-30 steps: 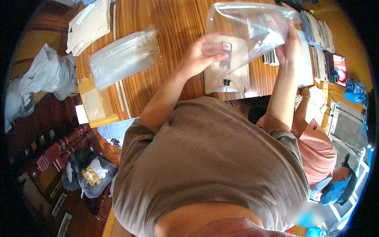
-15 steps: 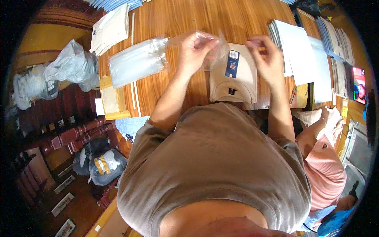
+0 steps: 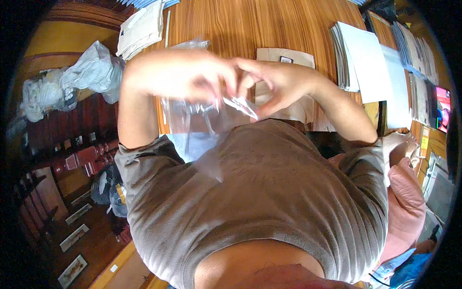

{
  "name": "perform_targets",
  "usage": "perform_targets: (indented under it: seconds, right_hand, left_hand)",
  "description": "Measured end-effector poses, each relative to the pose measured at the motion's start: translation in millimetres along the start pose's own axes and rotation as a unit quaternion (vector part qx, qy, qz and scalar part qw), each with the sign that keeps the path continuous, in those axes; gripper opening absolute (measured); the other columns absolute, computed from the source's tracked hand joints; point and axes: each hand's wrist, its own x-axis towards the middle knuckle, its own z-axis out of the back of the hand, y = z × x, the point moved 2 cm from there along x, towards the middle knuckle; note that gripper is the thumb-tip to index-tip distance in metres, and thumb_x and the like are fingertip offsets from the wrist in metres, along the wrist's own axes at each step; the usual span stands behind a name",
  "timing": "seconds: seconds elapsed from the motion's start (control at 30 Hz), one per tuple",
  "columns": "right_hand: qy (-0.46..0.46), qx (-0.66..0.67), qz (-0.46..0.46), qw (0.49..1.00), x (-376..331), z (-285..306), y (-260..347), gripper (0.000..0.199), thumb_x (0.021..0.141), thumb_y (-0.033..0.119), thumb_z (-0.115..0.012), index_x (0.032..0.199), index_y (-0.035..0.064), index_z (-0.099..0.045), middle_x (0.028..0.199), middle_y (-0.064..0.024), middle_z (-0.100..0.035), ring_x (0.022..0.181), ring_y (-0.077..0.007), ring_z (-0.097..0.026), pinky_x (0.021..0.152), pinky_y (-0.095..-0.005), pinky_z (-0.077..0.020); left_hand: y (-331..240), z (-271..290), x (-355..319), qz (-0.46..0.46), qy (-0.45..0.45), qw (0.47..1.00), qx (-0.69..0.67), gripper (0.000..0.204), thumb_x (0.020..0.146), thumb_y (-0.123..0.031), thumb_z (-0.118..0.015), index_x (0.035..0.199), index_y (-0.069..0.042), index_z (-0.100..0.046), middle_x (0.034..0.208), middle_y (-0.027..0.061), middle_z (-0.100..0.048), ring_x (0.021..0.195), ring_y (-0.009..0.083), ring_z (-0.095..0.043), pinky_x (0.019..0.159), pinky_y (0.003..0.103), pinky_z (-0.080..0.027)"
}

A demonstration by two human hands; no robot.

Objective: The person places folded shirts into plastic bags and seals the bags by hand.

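Observation:
A clear plastic bag (image 3: 195, 118) hangs in front of my chest, its lower part smeared by motion. My left hand (image 3: 197, 77) is blurred, its bent fingers closed at the bag's upper edge. Beside it my right hand (image 3: 276, 86) pinches the bag's bright white edge (image 3: 240, 107) between thumb and fingers. Beyond and partly beneath my right hand lies a folded beige T-shirt (image 3: 301, 108) on the wooden table (image 3: 269, 24). My right hand covers most of the shirt's tag.
Behind my left hand, more clear plastic bags (image 3: 195, 44) show in part. Folded cream garments (image 3: 142, 31) are stacked at the far left. At right stand a stack of garments with white sheets (image 3: 361, 60). A person in pink clothing (image 3: 406, 197) is close at my right.
Both hands have come together, and the clear bag has swung left and toward my chest. My right hand has moved left from beside the T-shirt and now grips the bag's edge.

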Motion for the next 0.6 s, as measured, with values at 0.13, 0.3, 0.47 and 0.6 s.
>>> perform_targets:
  seconds: [0.13, 0.3, 0.47, 0.6]
  right_hand:
    - [-0.045, 0.198, -0.018, 0.979, 3, 1, 1, 0.091, 0.08, 0.036, -0.09, 0.152, 0.0014, -0.047, 0.121, -0.0149, -0.073, 0.121, -0.0278, -0.066, 0.112, -0.0458, -0.0436]
    - [-0.041, -0.185, -0.153, 0.97, -8, -8, -3, 0.067, 0.083, 0.045, -0.089, 0.128, 0.0015, -0.066, 0.111, -0.0107, -0.075, 0.107, -0.0221, -0.071, 0.097, -0.0376, -0.0554]
    - [-0.227, -0.025, -0.207, 0.951, -16, -7, -24, 0.055, 0.092, 0.048, -0.08, 0.117, 0.0004, -0.071, 0.109, -0.0098, -0.076, 0.104, -0.0199, -0.071, 0.086, -0.0325, -0.0573]
    - [-0.253, -0.224, -0.181, 0.924, -4, -35, -18, 0.045, 0.094, 0.042, -0.077, 0.106, -0.0013, -0.073, 0.106, -0.0098, -0.077, 0.101, -0.0216, -0.073, 0.082, -0.0321, -0.0567]
  left_hand:
    - [17, 13, -48, 0.167, -0.201, 0.964, 0.043, 0.036, 0.09, -0.003, -0.073, 0.123, -0.002, -0.061, 0.09, 0.0085, -0.078, 0.088, 0.0153, -0.075, 0.077, 0.029, -0.057]
    - [62, 5, -13, 0.224, -0.24, 0.945, -0.014, 0.038, 0.089, -0.005, -0.078, 0.122, 0.001, -0.06, 0.089, 0.0092, -0.077, 0.083, 0.0115, -0.073, 0.073, 0.028, -0.057]
    - [89, -7, 14, 0.257, -0.22, 0.941, 0.009, 0.029, 0.078, -0.015, -0.08, 0.101, 0.002, -0.074, 0.078, 0.0159, -0.077, 0.074, 0.0233, -0.076, 0.069, 0.038, -0.058]
    - [64, 1, 66, 0.371, -0.164, 0.886, 0.224, 0.013, 0.065, -0.013, -0.076, 0.067, -0.001, -0.073, 0.069, 0.0224, -0.07, 0.064, 0.0333, -0.073, 0.057, 0.047, -0.054]
